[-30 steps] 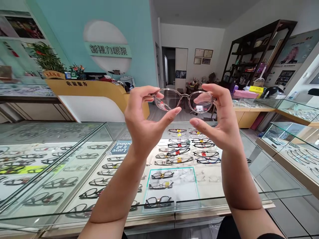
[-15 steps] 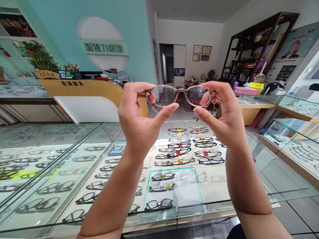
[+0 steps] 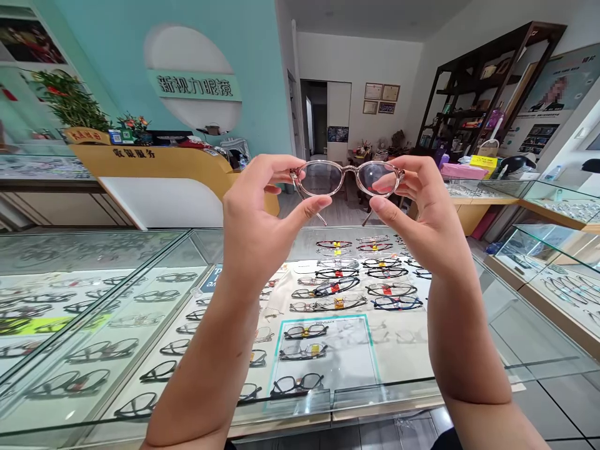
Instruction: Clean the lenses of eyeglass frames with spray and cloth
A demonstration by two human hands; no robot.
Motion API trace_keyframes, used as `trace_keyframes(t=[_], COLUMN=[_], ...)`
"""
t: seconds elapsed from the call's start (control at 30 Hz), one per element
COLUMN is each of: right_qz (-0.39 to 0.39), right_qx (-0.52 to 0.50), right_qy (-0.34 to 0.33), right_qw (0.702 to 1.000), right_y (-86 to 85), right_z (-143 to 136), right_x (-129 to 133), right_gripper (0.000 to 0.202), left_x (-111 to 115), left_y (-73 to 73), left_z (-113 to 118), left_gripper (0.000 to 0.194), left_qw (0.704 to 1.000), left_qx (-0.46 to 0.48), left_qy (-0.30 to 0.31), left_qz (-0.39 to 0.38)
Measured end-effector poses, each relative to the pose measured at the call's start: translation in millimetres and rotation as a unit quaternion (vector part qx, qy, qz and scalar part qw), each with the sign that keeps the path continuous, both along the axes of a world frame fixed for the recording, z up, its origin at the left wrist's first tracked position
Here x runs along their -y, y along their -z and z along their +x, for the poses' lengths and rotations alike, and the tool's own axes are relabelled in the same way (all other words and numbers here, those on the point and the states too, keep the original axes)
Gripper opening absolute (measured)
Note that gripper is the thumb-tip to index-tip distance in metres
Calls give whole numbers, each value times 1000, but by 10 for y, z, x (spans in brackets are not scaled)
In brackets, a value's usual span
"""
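A pair of clear-framed glasses (image 3: pixel 349 169) is held up level above the glass counter, lenses upright and temples pointing down and away. At its left end my left hand (image 3: pixel 262 212) pinches the frame corner, the thumb below the lens. My right hand (image 3: pixel 424 215) grips the other end in the same manner, with fingertips partly seen through the right lens. Beneath the hands, rows of glasses (image 3: pixel 340 286) lie on the display, and a few dark frames (image 3: pixel 297 382) sit around a teal-edged card (image 3: pixel 351 356).
Glass display cases (image 3: pixel 539 281) extend on the right, and another case (image 3: pixel 94 253) stands at the left. Behind is a yellow and white reception counter (image 3: pixel 164 194). A dark shelf (image 3: pixel 478 81) with assorted items stands at the back right.
The glasses have turned slightly and both temples now show below the lenses. My left hand has shifted a little toward the right; its grip remains.
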State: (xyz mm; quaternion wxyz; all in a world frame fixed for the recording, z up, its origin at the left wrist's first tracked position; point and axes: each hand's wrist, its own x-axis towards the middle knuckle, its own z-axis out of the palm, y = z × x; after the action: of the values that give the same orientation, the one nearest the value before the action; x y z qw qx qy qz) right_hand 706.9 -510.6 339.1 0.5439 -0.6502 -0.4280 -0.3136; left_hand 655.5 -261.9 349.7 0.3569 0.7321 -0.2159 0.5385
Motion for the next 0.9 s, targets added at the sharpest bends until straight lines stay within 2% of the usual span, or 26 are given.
trace_keyframes(t=[0.2, 0.37, 0.5, 0.63, 0.9], right_qz=[17, -13, -49, -52, -37], right_qx=[19, 0, -16, 2, 31], right_qy=[19, 99, 142, 188, 250], right_qw=[1000, 995, 989, 981, 967], right_y=[59, 6, -45, -46, -47], right_z=[22, -82, -158, -175, -191], right_x=[-22, -53, -59, -54, -50], right_gripper=[41, 37, 35, 34, 38], left_x=[83, 107, 84, 89, 109], left_y=[14, 26, 51, 77, 92], left_z=[-8, -2, 37, 83, 76], left_gripper=[47, 49, 55, 65, 57], left_qw=[998, 997, 997, 995, 996], left_qx=[29, 33, 36, 37, 4], left_qy=[-47, -57, -55, -46, -7], left_qz=[-16, -32, -47, -75, -87])
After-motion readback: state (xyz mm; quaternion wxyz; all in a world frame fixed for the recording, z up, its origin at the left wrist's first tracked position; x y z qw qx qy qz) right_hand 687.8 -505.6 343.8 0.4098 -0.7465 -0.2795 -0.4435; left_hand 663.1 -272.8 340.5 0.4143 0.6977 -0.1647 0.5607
